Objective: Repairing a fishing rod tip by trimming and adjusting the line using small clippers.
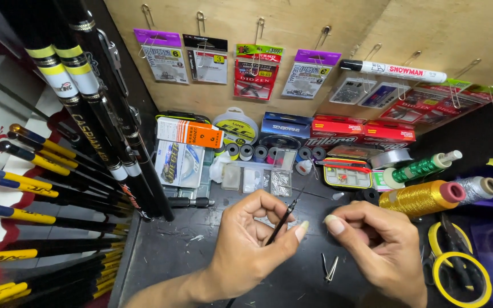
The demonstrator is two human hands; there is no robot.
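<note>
The left hand [246, 239] pinches a thin black rod tip [283, 219] between thumb and fingers, its grip clamped on the shaft; the rod's lower end disappears behind the wrist at the bottom edge. The right hand [375, 239] sits just beside it with fingers curled together; whether anything lies in that grip cannot be made out. Both forearms are cut off by the frame. A small metal piece [330, 268] rests on the bench [172, 245] between the hands, too small to identify.

On the plywood back wall [315, 23], flat packets hang from metal clips: purple-topped ones [161, 54], a black-topped one, a red one [256, 71], and a white marker pen [395, 71]. Below them stand an orange-and-white box [189, 133], a blue box [285, 126] and red boxes [360, 132]. To the right lie gold [420, 198], green [420, 168] and silver thread spools, and yellow-handled scissors [457, 265].

The bench is dark and scuffed. Black-and-yellow fishing rods [47, 188] crowd the left side, their ends out of view.
</note>
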